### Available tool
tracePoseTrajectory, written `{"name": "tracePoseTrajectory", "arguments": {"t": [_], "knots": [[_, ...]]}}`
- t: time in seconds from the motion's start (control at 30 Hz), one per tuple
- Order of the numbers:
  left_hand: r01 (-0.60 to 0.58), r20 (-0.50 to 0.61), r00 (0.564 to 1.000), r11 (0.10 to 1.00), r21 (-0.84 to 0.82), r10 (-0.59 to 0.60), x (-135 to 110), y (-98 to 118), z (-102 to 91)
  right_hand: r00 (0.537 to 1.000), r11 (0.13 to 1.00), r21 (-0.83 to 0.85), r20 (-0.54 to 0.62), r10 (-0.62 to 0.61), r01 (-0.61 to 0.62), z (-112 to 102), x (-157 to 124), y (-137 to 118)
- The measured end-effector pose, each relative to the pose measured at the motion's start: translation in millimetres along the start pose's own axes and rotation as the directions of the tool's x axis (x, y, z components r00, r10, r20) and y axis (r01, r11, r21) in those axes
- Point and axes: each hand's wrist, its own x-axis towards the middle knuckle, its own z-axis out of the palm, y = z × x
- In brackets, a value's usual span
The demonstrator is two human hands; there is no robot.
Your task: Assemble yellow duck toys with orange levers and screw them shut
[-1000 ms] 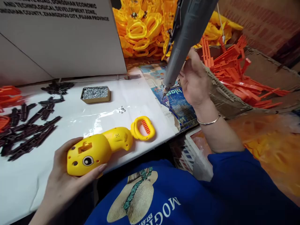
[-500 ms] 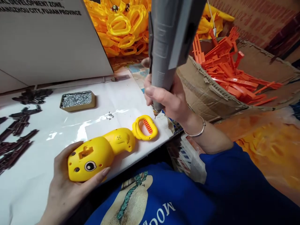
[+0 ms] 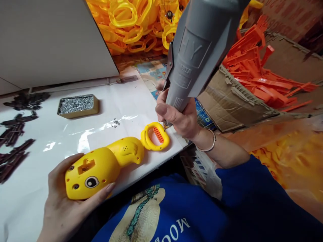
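Observation:
A yellow toy body (image 3: 101,166) with a painted eye lies on the white sheet, its ring handle (image 3: 154,136) with an orange insert at the right end. My left hand (image 3: 63,205) cups the toy's eye end from below, fingers wrapped round it. My right hand (image 3: 180,117) grips the lower barrel of a big grey electric screwdriver (image 3: 194,50) that hangs from above. The screwdriver's tip sits at the right rim of the ring handle.
A small tin of screws (image 3: 77,105) stands at the back of the white sheet (image 3: 121,111), with a few loose screws (image 3: 115,123) nearby. Black plastic strips (image 3: 15,141) lie at the left. Yellow handle parts (image 3: 133,23) are heaped behind; orange pieces (image 3: 259,77) fill a cardboard box at right.
My right hand has brought the screwdriver down and left, from above the printed paper to the ring handle. The left hand keeps hold of the toy body.

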Motion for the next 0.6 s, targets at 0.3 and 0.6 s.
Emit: {"name": "tracePoseTrajectory", "arguments": {"t": [0.3, 0.6], "knots": [[0.057, -0.036, 0.998, 0.995, -0.078, -0.06, 2.9, 2.9, 1.9, 0.993, 0.986, -0.134, 0.053, 0.108, -0.1, -2.1, -6.8, 18.8], [-0.053, -0.041, 0.998, 0.998, -0.046, 0.051, 6.0, -2.5, 5.0, 0.999, 1.0, -0.016, 0.042, -0.014, 0.015, 14.3, -16.1, -32.0]]}}
